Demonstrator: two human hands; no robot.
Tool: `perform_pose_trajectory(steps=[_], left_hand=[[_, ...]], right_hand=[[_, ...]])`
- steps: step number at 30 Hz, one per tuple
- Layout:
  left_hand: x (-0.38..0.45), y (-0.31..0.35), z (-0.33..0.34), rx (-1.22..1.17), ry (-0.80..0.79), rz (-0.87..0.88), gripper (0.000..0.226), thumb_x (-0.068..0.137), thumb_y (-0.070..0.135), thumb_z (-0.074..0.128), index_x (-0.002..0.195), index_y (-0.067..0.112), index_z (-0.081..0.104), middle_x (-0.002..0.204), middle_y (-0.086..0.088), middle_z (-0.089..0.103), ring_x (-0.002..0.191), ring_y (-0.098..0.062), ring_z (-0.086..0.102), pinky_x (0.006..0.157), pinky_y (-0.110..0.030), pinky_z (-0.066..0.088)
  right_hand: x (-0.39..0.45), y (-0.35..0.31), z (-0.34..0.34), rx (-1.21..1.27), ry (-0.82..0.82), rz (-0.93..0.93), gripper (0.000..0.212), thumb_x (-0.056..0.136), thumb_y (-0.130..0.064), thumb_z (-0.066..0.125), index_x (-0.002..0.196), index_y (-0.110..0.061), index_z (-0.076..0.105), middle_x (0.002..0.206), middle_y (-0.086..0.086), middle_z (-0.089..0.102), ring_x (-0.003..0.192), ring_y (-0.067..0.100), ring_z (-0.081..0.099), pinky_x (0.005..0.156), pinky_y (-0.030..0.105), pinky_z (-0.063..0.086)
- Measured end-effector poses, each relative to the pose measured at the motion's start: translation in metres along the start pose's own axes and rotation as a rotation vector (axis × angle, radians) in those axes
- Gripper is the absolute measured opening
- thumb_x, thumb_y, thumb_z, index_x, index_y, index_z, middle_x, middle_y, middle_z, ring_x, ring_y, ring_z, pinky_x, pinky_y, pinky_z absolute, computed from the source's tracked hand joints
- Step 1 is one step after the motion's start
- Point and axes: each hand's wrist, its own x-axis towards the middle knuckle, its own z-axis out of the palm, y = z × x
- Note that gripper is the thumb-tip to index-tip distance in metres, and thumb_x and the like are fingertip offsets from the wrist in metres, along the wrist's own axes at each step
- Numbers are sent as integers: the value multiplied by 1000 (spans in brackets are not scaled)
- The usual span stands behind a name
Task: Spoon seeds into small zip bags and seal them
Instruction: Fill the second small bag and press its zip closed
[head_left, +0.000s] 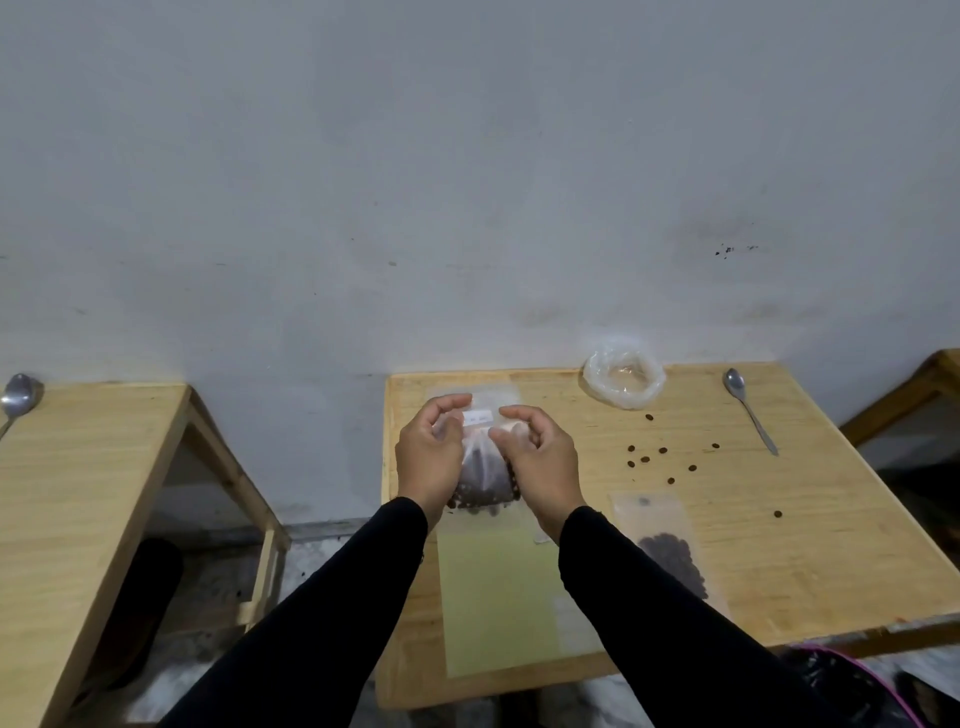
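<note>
A small clear zip bag with dark brown seeds in its bottom is held upright over the wooden table. My left hand grips its left side and my right hand grips its right side, fingers curled toward the white-labelled top. A second filled zip bag lies flat to the right. Loose seeds are scattered on the table. A metal spoon lies at the back right. A crumpled clear plastic bag sits at the back.
A pale green sheet lies on the table under my forearms. A second wooden table stands to the left with another spoon on its far corner. A gap separates the two tables. The wall is close behind.
</note>
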Motion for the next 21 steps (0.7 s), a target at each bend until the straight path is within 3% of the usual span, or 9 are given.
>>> perform_pose_trajectory(steps=[4,7,9,14,18,21], left_hand=[[19,-8,4,7,2,-45,23,95,11,51,98,28,66,104,3,66,64,-7,54,54,-17,47],[29,-22,8,67,-17,-60,17,89,16,60,102,26,66,106,11,64,88,-6,60,75,-19,51],[35,-31,11,123,-21,-100,19,85,19,65,103,28,65,105,14,64,97,-8,58,78,-18,47],[57,-52,17,305,-47,-126,30,85,20,67,114,29,64,109,11,65,96,-7,62,82,-19,49],[75,-64,27,357,4,-182,31,86,16,65,116,25,64,107,5,65,92,-5,58,68,0,41],[84,-76,32,422,4,-191,32,85,16,65,116,21,65,110,-3,66,96,-9,59,78,-7,40]], right_hand=[[6,15,-7,-64,-48,0,24,80,-13,69,97,-30,66,88,-14,63,78,5,56,70,15,47],[22,22,-8,-82,6,32,20,79,-15,70,94,-29,68,91,-8,67,87,14,62,75,22,52],[38,28,-6,-73,49,87,19,80,-16,70,95,-28,68,89,-6,66,87,15,61,75,23,53],[78,47,-2,-197,49,127,22,82,-19,70,104,-23,68,88,-2,64,86,14,61,81,26,52],[99,63,5,-234,54,176,22,82,-19,70,103,-22,68,85,-3,62,79,11,59,75,23,50],[110,74,9,-288,47,196,24,81,-19,69,105,-21,68,91,-2,64,85,13,60,80,26,51]])
